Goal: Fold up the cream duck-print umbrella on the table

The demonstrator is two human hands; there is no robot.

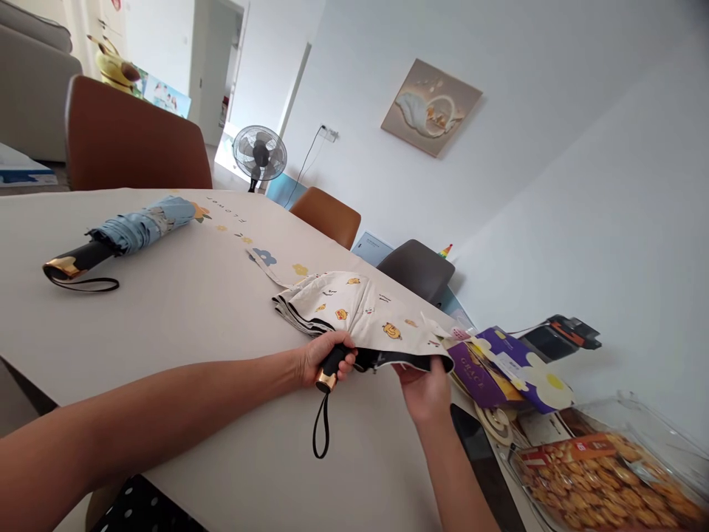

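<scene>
A white folding umbrella (360, 303) with yellow cartoon prints and a black lining lies partly folded, its canopy loose, over the table. My left hand (329, 358) is wrapped round its black handle, which has a gold end and a hanging wrist loop (321, 428). On the canopy's near right edge, my right hand (426, 384) pinches the fabric, with some fingers hidden beneath it. A second umbrella (138, 225), light blue and rolled up, rests at the table's left with its black and gold handle toward me.
The pale tablecloth (221, 318) has flower prints. Along the right stand a purple box (509, 366), a dark tablet-like slab (479, 465) and a clear container of biscuits (609, 473). Chairs (138, 140) surround the table; a fan (259, 153) stands behind it.
</scene>
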